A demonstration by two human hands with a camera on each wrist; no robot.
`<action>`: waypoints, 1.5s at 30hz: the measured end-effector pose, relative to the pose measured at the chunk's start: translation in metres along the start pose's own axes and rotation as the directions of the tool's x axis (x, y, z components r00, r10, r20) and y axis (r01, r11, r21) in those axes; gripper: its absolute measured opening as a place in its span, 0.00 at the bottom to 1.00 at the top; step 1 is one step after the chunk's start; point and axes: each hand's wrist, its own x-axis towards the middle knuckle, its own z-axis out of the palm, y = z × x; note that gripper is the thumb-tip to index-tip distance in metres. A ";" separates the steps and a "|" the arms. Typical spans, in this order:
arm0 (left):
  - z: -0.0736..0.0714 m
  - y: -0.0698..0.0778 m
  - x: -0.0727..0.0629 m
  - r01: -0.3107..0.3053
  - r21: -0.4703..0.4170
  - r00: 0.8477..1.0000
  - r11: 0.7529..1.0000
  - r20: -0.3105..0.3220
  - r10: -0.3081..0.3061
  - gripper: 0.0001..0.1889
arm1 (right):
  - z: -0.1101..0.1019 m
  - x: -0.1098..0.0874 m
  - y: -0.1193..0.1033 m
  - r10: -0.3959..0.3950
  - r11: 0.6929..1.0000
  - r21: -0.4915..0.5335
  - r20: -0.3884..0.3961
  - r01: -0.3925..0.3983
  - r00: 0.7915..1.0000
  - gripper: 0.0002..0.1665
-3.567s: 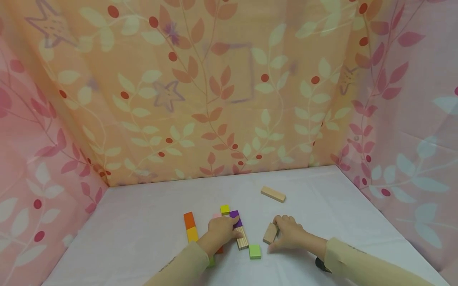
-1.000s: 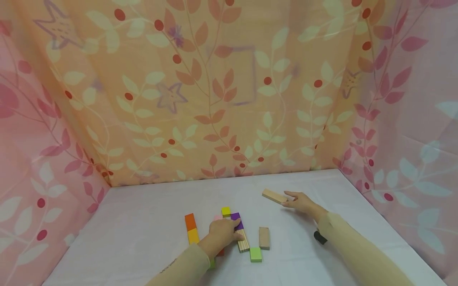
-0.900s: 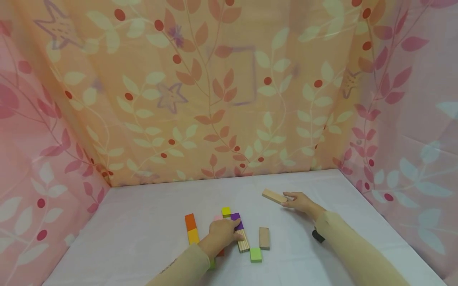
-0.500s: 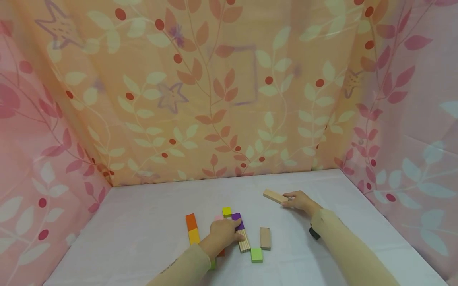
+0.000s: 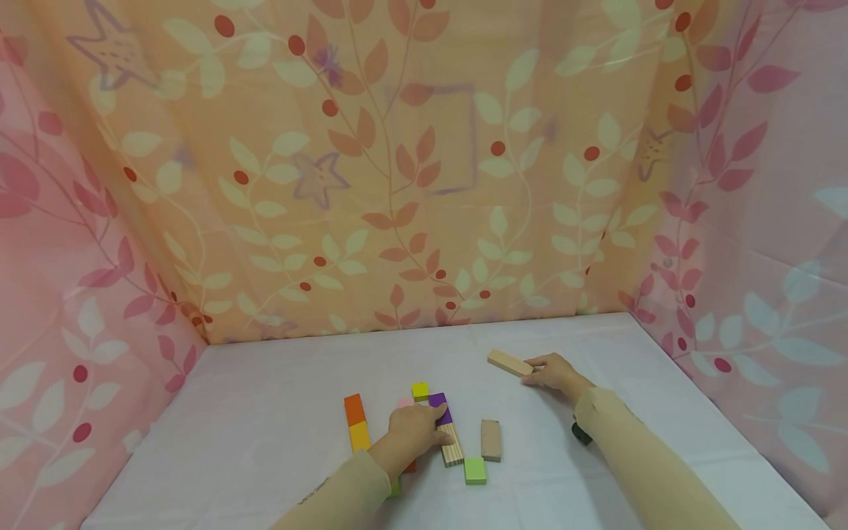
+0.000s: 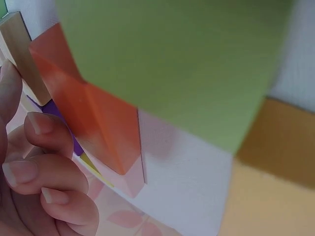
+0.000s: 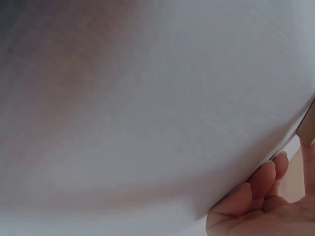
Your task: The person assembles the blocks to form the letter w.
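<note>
My right hand (image 5: pixel 555 372) pinches the near right end of a long plain wooden block (image 5: pixel 506 361) between thumb and finger, at the back right. In the right wrist view only a corner of that wooden block (image 7: pixel 309 125) shows by a fingertip. My left hand (image 5: pixel 412 430) rests on the block group, its index finger on a purple block (image 5: pixel 438 400) and its thumb on a striped wooden block (image 5: pixel 453 453). In the left wrist view its other fingers are loosely bent beside an orange-red block (image 6: pixel 93 118); a green block (image 6: pixel 172 59) looms in front.
A yellow block (image 5: pixel 420 391) and a pink block (image 5: pixel 405 402) touch the group's far end. To the left, an orange block (image 5: pixel 354 409) adjoins an amber one (image 5: pixel 359 436). Right of the group lie a light green block (image 5: pixel 475 470) and a shorter wooden block (image 5: pixel 491 440).
My right hand has left the shorter wooden block beside the light green one, reached to the back right and taken hold of the long wooden block's end. My left hand has stayed put.
</note>
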 end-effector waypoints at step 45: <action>-0.001 0.000 0.000 -0.003 -0.039 1.000 0.999 0.011 0.003 0.33 | -0.012 -0.019 0.013 -0.108 0.994 0.013 0.049 0.108 0.993 0.36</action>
